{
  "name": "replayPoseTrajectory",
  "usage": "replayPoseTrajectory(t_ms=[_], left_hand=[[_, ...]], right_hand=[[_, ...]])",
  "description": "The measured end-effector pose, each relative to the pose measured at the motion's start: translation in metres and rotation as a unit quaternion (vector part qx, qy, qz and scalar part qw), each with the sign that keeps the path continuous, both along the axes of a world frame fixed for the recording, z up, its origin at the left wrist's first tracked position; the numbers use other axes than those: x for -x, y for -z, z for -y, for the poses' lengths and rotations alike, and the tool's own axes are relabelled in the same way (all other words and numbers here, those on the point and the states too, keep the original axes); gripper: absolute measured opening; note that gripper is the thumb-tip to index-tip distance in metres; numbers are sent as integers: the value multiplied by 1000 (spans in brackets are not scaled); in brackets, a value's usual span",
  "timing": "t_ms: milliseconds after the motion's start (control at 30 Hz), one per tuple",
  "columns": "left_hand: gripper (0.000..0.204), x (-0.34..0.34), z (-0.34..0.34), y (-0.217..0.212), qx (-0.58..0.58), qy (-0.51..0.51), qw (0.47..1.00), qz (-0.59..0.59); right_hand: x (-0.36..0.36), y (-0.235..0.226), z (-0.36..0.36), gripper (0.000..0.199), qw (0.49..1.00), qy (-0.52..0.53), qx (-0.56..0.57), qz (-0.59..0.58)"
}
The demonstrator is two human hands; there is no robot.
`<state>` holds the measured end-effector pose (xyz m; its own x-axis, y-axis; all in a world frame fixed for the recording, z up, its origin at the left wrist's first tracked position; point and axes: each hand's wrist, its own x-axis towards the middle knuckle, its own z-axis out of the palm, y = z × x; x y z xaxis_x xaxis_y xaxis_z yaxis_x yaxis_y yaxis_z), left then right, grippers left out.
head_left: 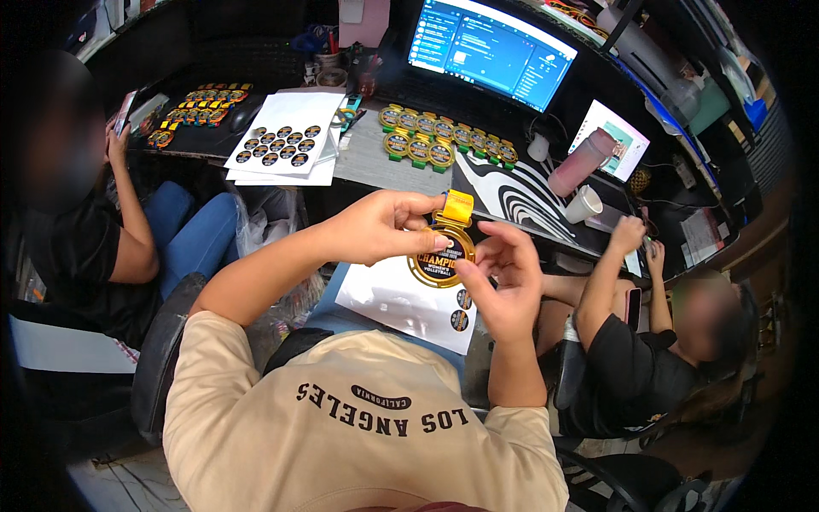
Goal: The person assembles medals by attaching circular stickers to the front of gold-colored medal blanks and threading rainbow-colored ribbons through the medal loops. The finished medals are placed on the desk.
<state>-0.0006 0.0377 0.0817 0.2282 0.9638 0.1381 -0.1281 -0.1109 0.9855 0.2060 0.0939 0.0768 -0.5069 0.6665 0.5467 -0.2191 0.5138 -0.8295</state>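
Observation:
My left hand (388, 229) pinches a round gold medal (438, 266) near its top, thumb across the front. The medal has a dark printed face, and a yellow ribbon (458, 205) is looped at its top. My right hand (505, 277) has its thumb on the medal's lower right face and its fingers curled beside the rim. Below both hands, a white sheet (384, 309) lies on my lap, with a couple of round dark stickers (460, 320) at its right edge.
Rows of gold medals (418, 149) lie on the desk ahead, below a lit monitor (490, 51). More sticker sheets (286, 111) lie left of them. A pink tumbler (580, 162) and a white cup (583, 205) stand at right. People sit close on both sides.

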Motion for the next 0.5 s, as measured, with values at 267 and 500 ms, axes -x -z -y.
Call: replayPoseTrajectory(t_ms=[267, 500], left_hand=[[48, 9, -6, 18, -77, 15, 995, -53], [52, 20, -10, 13, 4, 32, 999, -40]], right_hand=[[14, -5, -7, 28, 990, -18, 143, 9], [27, 4, -24, 30, 990, -13, 140, 0]])
